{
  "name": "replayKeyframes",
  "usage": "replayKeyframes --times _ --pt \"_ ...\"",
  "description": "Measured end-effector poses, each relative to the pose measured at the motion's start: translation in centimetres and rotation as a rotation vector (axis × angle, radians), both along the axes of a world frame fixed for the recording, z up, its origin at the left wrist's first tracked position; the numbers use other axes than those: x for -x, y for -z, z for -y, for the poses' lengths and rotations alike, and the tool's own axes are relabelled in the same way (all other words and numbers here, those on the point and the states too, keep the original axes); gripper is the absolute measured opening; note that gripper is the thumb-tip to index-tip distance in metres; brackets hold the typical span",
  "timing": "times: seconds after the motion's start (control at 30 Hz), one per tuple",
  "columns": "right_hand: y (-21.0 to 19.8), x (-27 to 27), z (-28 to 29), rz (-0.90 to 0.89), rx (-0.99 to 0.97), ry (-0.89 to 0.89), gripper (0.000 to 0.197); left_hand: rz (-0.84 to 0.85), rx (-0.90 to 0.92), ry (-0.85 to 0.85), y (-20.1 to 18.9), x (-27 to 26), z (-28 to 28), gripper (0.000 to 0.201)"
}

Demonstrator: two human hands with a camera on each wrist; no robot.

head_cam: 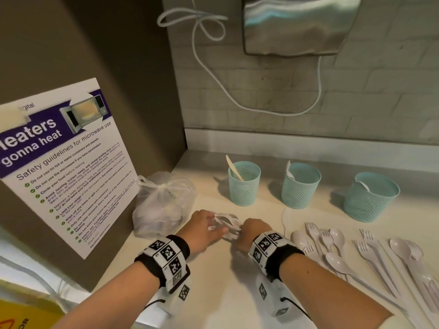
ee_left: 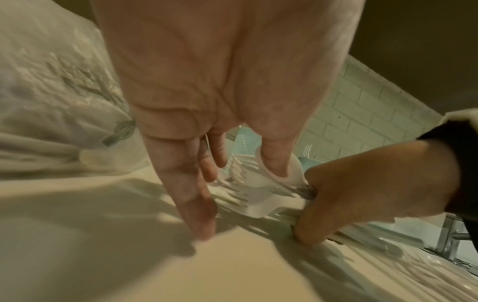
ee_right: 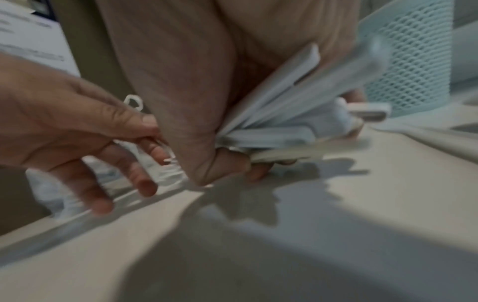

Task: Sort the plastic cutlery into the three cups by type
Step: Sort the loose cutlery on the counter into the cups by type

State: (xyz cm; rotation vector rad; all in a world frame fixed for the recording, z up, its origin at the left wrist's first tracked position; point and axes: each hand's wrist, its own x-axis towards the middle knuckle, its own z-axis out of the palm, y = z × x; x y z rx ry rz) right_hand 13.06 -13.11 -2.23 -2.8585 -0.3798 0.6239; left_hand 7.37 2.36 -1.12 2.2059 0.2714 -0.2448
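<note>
Three teal mesh cups stand in a row at the back of the counter: the left cup (head_cam: 244, 186) holds a beige knife, while the middle cup (head_cam: 300, 186) and right cup (head_cam: 371, 198) each hold a white piece. In front of the left cup both hands hold a mixed bundle of white cutlery (head_cam: 224, 223) low over the counter. My right hand (head_cam: 240, 230) grips the handles (ee_right: 284, 114) in a fist. My left hand (ee_left: 245, 173) pinches the heads (ee_left: 258, 190), its thumb in a spoon bowl and its other fingers straight.
Loose white forks, spoons and knives (head_cam: 356, 255) are spread over the counter to the right of my hands. A knotted plastic bag (head_cam: 161, 205) sits at the left against a panel with a microwave poster (head_cam: 66, 162). Tiled wall behind the cups.
</note>
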Motion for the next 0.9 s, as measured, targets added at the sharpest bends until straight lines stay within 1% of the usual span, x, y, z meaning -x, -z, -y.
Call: replayKeyframes --times 0.03,0.1,0.13,0.17,0.2,0.27,0.3,0.33,0.4,0.43,0.47,0.5,0.57,0.6,0.67,0.73,0.83,0.9 --pt "-0.1 0.0 0.3 -0.008 -0.014 -0.01 0.021 -0.029 0.006 -0.038 -0.1 0.2 0.1 0.062" --pt "-0.7 0.1 0.5 -0.001 -0.055 -0.011 0.033 -0.098 -0.003 -0.072 -0.6 0.4 0.1 0.069" --pt "-1.1 0.0 0.5 0.018 -0.088 0.009 0.036 -0.142 0.025 -0.076 -0.9 0.4 0.1 0.073" --pt "-1.4 -0.1 0.5 0.059 -0.139 0.024 0.034 -0.172 0.083 -0.055 -1.5 0.3 0.2 0.077" --pt "-1.8 -0.2 0.5 0.086 -0.229 0.026 0.03 -0.171 0.13 -0.014 -2.0 0.2 0.3 0.079" --pt "-2.3 -0.3 0.3 0.121 -0.466 -0.001 0.024 -0.096 0.132 0.08 -2.9 -0.6 0.7 0.082" --pt "-2.5 -0.2 -0.1 0.142 -0.588 -0.036 0.023 -0.057 0.134 0.096 -3.4 -1.0 0.9 0.079" --pt "-2.6 0.0 -0.6 0.148 -0.721 -0.054 0.025 -0.004 0.155 0.102 -3.9 -1.5 1.2 0.067" --pt "-2.9 0.3 -1.3 0.151 -0.963 -0.062 0.039 0.11 0.232 0.102 -5.1 -2.3 2.1 0.035" --pt "-2.5 -0.1 -1.3 0.179 -0.98 -0.082 0.047 0.155 0.269 0.097 -5.4 -2.8 2.4 0.03" --pt "-2.4 -0.3 -1.2 0.23 -0.901 -0.13 0.053 0.19 0.32 0.073 -5.7 -3.1 2.7 0.033" --pt "-2.1 -0.6 -0.8 0.271 -0.782 -0.175 0.056 0.217 0.365 0.039 -5.8 -3.5 2.8 0.035" --pt "-2.3 -0.7 0.3 0.341 -0.616 -0.169 0.06 0.231 0.43 -0.022 -5.8 -4.1 2.9 0.029" --pt "-2.2 -0.8 0.8 0.329 -0.606 -0.155 0.059 0.22 0.452 -0.02 -5.7 -4.4 2.9 0.026" --pt "-2.0 -1.2 1.1 0.288 -0.61 -0.144 0.054 0.199 0.496 0.0 -5.2 -4.8 2.9 0.028" --pt "-1.9 -1.5 1.3 0.241 -0.615 -0.145 0.054 0.184 0.53 -0.001 -4.9 -4.8 3.1 0.026" --pt "-1.6 -1.8 1.4 0.176 -0.732 -0.138 0.057 0.165 0.543 0.0 -4.4 -4.9 3.6 0.026" --pt "-1.2 -1.8 1.1 0.158 -0.823 -0.094 0.05 0.147 0.523 0.007 -3.9 -5.1 3.7 0.03"
